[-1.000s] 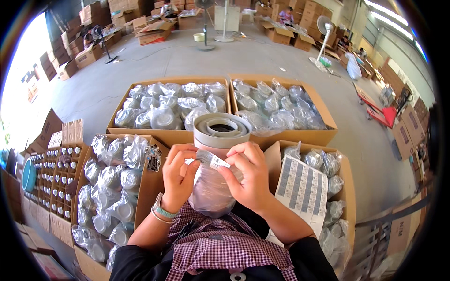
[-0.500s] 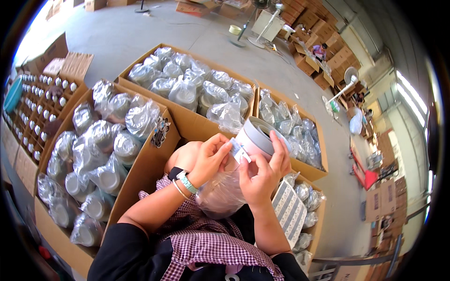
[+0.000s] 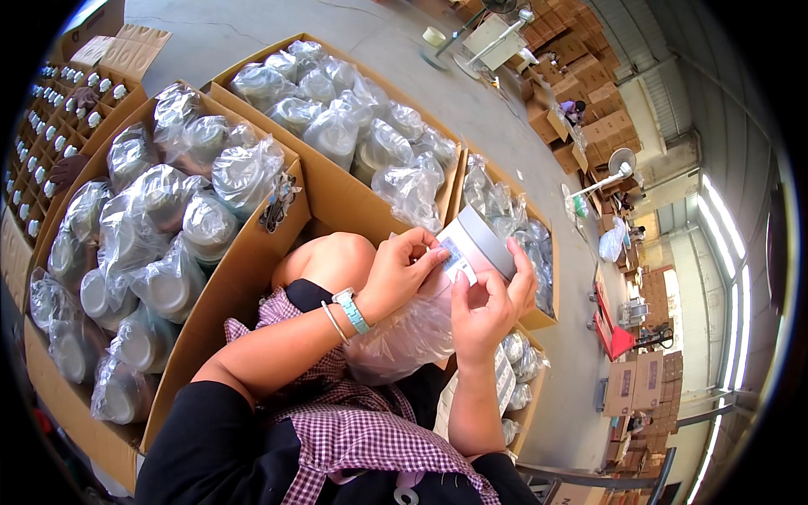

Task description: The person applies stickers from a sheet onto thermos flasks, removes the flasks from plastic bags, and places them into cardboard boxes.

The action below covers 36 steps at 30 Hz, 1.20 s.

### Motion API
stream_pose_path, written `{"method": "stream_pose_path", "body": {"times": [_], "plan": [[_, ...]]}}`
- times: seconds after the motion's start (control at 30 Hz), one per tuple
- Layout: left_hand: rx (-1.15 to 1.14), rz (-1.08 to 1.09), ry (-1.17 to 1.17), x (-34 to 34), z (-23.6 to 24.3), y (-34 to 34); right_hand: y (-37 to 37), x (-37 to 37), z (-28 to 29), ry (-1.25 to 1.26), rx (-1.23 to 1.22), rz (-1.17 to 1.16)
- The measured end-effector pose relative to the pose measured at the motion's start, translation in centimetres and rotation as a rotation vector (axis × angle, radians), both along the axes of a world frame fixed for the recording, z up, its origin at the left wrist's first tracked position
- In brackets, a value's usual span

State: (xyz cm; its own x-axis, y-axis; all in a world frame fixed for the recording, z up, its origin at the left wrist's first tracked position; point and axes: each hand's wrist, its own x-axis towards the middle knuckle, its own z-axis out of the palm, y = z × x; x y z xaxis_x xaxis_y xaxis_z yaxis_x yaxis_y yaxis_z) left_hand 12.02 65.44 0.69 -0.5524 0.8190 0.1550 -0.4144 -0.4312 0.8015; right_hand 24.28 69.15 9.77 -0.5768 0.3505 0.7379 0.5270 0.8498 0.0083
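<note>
My left hand (image 3: 400, 273) pinches the left edge of a small white label (image 3: 456, 261) lying against the side of a pink container (image 3: 438, 296) with a grey rim (image 3: 484, 236). My right hand (image 3: 492, 303) grips the container’s right side, fingers curled by the rim and thumb on the label’s lower edge. A crumpled clear plastic bag (image 3: 396, 345) hangs round the container’s lower part, over my checked apron (image 3: 362, 438). A sheet of labels (image 3: 446, 396) lies to the right, partly behind my right forearm.
Cardboard boxes of bagged jars stand at left (image 3: 143, 269), ahead (image 3: 337, 118) and right (image 3: 522, 387), with a divided crate (image 3: 59, 126) at far left. Beyond are standing fans (image 3: 619, 164), a red pallet truck (image 3: 614, 332), stacked cartons (image 3: 640, 387) and a co-worker (image 3: 572, 109).
The view has turned, so the boxes sit lower and tilted. The container has tipped over, showing its side with the label against it. My hands have shifted rightward in the picture with it.
</note>
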Motion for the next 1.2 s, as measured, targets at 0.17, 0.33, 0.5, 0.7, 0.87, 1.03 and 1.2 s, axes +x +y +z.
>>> {"method": "stream_pose_path", "body": {"times": [0.17, 0.33, 0.5, 0.7, 0.87, 1.03, 1.2], "plan": [[-0.059, 0.096, 0.111, 0.3, -0.2, 0.7, 0.4, 0.1, 0.0, 0.005, 0.010, -0.003], [-0.078, 0.143, 0.156, 0.4, 0.1, 0.8, 0.8, 0.3, -0.2, 0.016, 0.014, -0.004], [-0.101, 0.175, 0.197, 0.4, 0.1, 0.8, 0.9, 0.4, -0.2, 0.009, 0.011, -0.018], [-0.103, 0.226, 0.276, 0.1, 0.2, 0.9, 1.1, 0.0, -0.4, 0.005, 0.024, -0.048], [-0.139, 0.265, 0.366, 0.2, 0.7, 1.2, 1.7, 0.6, 0.4, -0.050, 0.021, -0.083], [-0.212, 0.317, 0.483, -0.4, 1.6, 1.3, 3.7, 1.6, 1.3, -0.018, -0.079, -0.015], [-0.193, 0.259, 0.443, -0.3, 1.9, 1.7, 4.1, 1.9, 0.8, 0.096, -0.028, -0.033]]}}
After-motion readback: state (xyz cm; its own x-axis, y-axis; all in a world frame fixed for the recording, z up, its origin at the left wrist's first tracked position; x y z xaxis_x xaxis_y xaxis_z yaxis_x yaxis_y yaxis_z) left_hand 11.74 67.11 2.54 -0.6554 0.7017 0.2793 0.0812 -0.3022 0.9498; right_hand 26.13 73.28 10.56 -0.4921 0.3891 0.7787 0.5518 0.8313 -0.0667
